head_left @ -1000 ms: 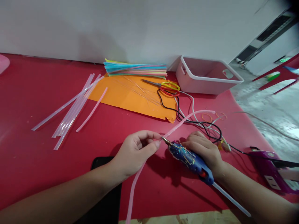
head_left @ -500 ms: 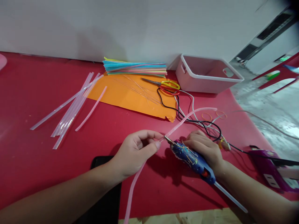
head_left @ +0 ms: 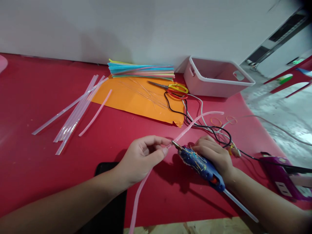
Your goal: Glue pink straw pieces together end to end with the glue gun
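Observation:
Between thumb and fingers, my left hand [head_left: 142, 159] pinches a long pink pipe cleaner [head_left: 188, 127]. One end of it bends away to the upper right and the other hangs down past the table's front edge. My right hand [head_left: 214, 156] is wrapped round a blue hot glue gun [head_left: 201, 165] crusted with dried glue strings. Its metal nozzle touches or nearly touches the pipe cleaner just beside my left fingertips. A clear glue stick [head_left: 241, 205] sticks out of the gun's back end.
Glue sticks [head_left: 74, 120] and a short pink pipe cleaner [head_left: 95, 113] lie left. Behind are an orange envelope [head_left: 136, 100], scissors [head_left: 168, 87], coloured pipe cleaners [head_left: 141, 70] and a pink basket [head_left: 219, 86]. Cables [head_left: 209, 128] run right to a purple device [head_left: 280, 178]. A black object [head_left: 109, 201] lies under my left forearm.
The far end of the pink pipe cleaner has shifted very slightly left. Both hands and the glue gun are almost unmoved.

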{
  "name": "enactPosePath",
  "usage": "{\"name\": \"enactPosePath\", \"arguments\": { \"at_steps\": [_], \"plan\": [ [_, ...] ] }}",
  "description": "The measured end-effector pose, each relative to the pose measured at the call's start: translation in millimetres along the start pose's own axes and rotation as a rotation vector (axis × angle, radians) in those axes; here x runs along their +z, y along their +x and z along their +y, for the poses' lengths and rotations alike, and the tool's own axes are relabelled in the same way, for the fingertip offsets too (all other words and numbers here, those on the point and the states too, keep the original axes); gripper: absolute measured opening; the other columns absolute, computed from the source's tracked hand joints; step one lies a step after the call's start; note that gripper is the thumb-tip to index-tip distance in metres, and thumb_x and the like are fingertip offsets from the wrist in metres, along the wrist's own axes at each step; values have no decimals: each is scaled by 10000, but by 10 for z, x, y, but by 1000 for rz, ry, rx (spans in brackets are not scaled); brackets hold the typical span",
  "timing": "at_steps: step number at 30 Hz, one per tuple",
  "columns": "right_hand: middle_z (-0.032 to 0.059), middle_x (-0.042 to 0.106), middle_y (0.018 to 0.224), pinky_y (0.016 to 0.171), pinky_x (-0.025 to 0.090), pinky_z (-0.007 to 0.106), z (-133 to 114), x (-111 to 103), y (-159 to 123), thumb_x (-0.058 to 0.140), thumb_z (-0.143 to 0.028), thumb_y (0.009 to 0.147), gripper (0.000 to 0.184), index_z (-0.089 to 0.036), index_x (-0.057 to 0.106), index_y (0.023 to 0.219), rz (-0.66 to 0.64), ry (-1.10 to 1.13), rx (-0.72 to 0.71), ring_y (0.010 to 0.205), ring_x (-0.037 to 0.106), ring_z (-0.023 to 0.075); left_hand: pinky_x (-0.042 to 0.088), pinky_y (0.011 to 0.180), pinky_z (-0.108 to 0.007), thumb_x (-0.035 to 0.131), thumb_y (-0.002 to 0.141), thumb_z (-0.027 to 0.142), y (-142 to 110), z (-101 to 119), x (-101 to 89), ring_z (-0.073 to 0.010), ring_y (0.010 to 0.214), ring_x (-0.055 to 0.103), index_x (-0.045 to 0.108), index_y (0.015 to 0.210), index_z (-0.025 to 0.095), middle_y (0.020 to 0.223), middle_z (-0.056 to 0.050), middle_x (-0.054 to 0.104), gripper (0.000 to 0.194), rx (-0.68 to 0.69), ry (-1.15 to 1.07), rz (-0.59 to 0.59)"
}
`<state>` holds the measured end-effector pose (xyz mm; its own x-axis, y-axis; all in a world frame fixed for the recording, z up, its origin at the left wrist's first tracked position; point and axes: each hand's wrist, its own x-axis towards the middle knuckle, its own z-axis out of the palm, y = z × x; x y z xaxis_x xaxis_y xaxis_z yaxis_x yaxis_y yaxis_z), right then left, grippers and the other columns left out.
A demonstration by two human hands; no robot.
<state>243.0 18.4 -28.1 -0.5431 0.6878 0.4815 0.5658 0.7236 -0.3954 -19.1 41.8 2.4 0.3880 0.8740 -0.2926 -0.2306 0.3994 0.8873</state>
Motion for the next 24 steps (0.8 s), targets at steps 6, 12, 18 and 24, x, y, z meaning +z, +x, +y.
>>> {"name": "enactPosePath", "arguments": {
  "at_steps": [6, 12, 18, 24],
  "plan": [
    [34, 659, 747, 742, 452, 378, 3, 0, -12, 553, -297, 957, 139, -206, 623, 1035, -5, 0, 6, 680, 592, 181, 459, 694, -217, 796, 722, 149, -2, 6, 9, -77, 691, 535, 777, 870, 146, 737, 21, 636, 149, -4, 0, 2],
    [32, 656, 741, 743, 452, 378, 13, -5, -23, 545, -313, 960, 147, -208, 631, 1017, -4, -13, 4, 670, 590, 179, 477, 701, -248, 793, 722, 173, -2, 25, 12, -90, 671, 530, 761, 843, 147, 697, 24, 622, 127, -8, 13, 6],
    [33, 640, 759, 745, 445, 383, 13, -5, -30, 527, -302, 974, 133, -212, 610, 1026, -11, -20, -1, 676, 589, 177, 460, 691, -210, 788, 723, 135, 7, 22, 4, -65, 662, 538, 761, 833, 147, 695, 35, 635, 114, -10, -31, -6],
    [38, 653, 763, 747, 446, 389, 2, -3, -21, 541, -312, 969, 137, -215, 619, 1026, -10, -14, 18, 689, 588, 182, 449, 690, -193, 776, 739, 109, -2, 31, 6, -54, 664, 538, 762, 839, 143, 694, 40, 642, 106, -12, -30, -12]
  ]
}}
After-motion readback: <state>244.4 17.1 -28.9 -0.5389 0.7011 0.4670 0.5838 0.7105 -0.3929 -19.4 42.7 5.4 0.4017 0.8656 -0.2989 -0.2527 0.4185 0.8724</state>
